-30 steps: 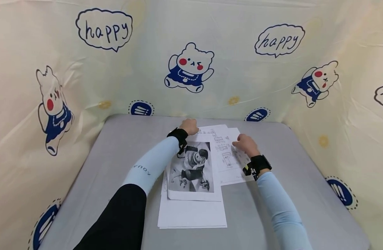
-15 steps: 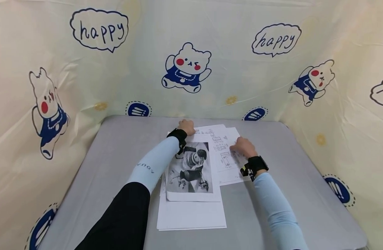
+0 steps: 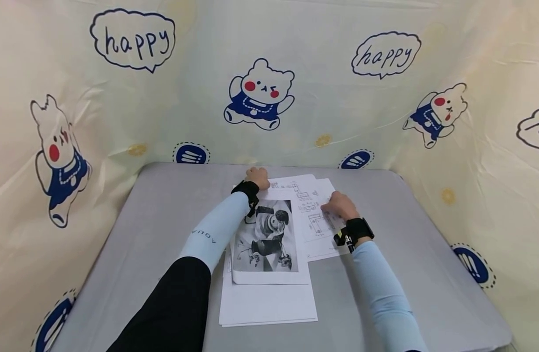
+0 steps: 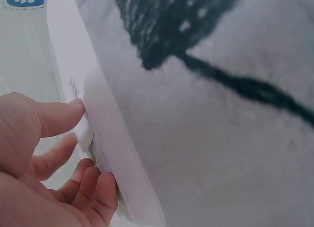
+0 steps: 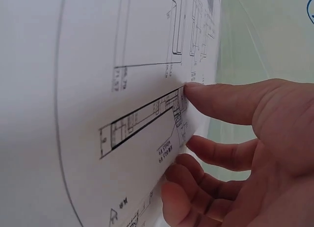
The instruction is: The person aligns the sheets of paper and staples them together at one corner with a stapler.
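Note:
In the head view, my left hand (image 3: 258,178) is at the far edge of a stack of paper sheets. Its thumb lies on a sheet (image 4: 105,89) in the left wrist view, with fingertips curled at the edge, pinching it. A sheet with a black-and-white picture (image 3: 269,239) tops the stack, over a blank white sheet (image 3: 269,305) that sticks out toward me. My right hand (image 3: 341,205) pinches the right edge of a sheet with technical drawings (image 3: 318,244). There the thumb (image 5: 221,102) presses the printed face, and the other fingers curl behind the edge.
The sheets lie on a table with a grey cover (image 3: 172,205). A pale curtain (image 3: 322,98) printed with cartoon bears and "happy" bubbles surrounds its back and sides. Another sheet of drawings (image 3: 291,182) shows behind the picture sheet.
The head view has turned slightly to the right, so everything sits a little further left. Both hands keep their hold, and the sheets have hardly moved.

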Action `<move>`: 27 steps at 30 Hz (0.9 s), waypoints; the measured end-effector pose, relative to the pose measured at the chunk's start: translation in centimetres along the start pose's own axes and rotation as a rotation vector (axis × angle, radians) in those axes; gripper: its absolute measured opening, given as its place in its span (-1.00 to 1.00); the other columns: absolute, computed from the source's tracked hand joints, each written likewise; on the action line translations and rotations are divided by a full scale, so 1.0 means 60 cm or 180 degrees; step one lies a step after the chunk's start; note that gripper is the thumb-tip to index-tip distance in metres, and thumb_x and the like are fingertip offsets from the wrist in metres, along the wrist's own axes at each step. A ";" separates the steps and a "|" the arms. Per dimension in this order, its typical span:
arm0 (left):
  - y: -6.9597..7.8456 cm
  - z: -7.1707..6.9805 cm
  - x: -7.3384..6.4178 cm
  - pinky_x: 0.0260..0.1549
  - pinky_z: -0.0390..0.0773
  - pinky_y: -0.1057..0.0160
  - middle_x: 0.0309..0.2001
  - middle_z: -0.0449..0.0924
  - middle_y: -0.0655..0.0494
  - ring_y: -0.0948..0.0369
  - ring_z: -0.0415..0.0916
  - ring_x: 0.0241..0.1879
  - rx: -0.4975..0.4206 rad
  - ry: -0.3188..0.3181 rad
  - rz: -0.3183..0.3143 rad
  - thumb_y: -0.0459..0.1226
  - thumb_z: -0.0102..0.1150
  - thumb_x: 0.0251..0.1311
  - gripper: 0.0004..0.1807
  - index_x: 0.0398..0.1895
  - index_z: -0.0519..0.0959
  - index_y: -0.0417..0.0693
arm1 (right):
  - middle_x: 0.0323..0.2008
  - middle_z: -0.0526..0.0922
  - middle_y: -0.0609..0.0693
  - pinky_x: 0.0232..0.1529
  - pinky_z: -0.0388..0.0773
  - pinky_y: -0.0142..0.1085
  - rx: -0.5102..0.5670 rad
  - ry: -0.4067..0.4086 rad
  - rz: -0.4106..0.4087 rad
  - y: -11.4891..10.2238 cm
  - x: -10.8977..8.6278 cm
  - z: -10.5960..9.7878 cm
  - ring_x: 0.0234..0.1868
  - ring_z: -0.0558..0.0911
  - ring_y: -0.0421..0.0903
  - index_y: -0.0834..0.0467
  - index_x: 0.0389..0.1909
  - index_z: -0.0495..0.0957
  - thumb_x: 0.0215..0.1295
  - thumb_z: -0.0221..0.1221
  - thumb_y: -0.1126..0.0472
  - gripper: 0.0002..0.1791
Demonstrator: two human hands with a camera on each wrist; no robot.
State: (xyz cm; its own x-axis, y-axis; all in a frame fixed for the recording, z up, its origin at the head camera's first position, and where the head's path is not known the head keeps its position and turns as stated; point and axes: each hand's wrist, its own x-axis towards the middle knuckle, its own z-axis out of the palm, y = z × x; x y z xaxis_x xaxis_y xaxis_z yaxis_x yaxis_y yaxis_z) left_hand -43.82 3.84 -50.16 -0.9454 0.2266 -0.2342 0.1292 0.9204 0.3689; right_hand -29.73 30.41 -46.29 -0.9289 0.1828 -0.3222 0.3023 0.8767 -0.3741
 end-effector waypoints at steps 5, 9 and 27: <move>-0.007 -0.003 0.001 -0.06 0.50 0.04 0.00 0.53 -0.25 -0.10 0.49 -0.03 -0.0189 0.0066 0.0059 -0.27 -0.04 0.32 -0.64 0.11 0.41 -0.30 | -0.13 0.55 0.21 -0.35 0.41 -0.24 0.0125 -0.0010 -0.0035 0.001 0.003 0.001 -0.29 0.53 0.04 0.32 0.06 0.40 0.23 0.29 0.10 -0.49; -0.006 -0.011 -0.013 -0.46 0.35 0.21 -0.55 0.38 0.03 0.12 0.33 -0.52 -0.0448 0.0170 0.0163 -0.37 -0.08 0.31 -0.80 -0.51 0.37 -0.14 | -0.06 0.53 0.25 -0.23 0.47 -0.18 0.0165 0.0059 -0.0063 0.002 0.002 -0.003 -0.19 0.53 0.09 0.33 0.12 0.35 0.24 0.27 0.13 -0.46; 0.048 -0.108 -0.057 -0.01 0.53 0.10 0.06 0.58 -0.14 -0.01 0.53 0.04 -0.1757 0.0614 0.0559 -0.36 -0.03 0.32 -0.70 0.05 0.54 -0.25 | -0.22 0.53 0.27 -0.29 0.37 -0.19 0.0080 0.0929 -0.0625 -0.034 -0.042 -0.153 -0.28 0.50 0.11 0.34 -0.17 0.48 0.34 0.06 0.23 -0.78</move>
State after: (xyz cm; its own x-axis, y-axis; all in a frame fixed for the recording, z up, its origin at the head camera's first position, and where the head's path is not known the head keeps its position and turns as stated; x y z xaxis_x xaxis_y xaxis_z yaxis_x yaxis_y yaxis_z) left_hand -42.13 3.65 -42.49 -0.9678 0.2507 0.0205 0.1628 0.5619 0.8111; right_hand -29.98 32.25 -36.75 -0.9907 0.1346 0.0187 0.1138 0.8972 -0.4268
